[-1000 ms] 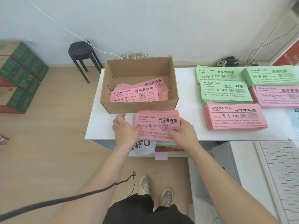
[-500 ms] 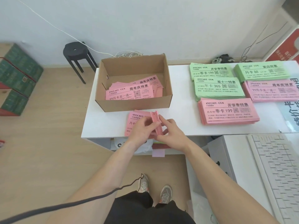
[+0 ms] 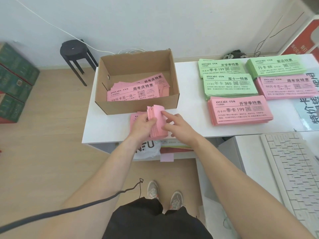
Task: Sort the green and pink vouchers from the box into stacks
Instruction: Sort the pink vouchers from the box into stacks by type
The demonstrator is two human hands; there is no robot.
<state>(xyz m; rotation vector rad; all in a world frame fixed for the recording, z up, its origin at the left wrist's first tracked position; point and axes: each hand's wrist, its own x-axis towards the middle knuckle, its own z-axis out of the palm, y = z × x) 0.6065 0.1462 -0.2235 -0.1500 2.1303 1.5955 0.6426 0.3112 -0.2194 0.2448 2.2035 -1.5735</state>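
Just in front of the box [image 3: 138, 105], the pink vouchers [image 3: 158, 119] stand on edge on the bench [image 3: 107, 125], their long axis running away from the box. The left hand [image 3: 143, 124] has its grip curled round them. The right hand [image 3: 178, 127], grip released, lays a straight forefinger on their face.

The one camera sat on the person's head and looked forward and steeply down, from above the near edge of the table [image 3: 189, 118]. Its wide lens reached the wall [image 3: 155, 23] beyond the table's far edge and the shoes [image 3: 152, 189] on the floor [image 3: 43, 152] straight below. The left hand [image 3: 143, 125] and right hand [image 3: 177, 126] lay mid-frame, close beneath it, at the near edge.
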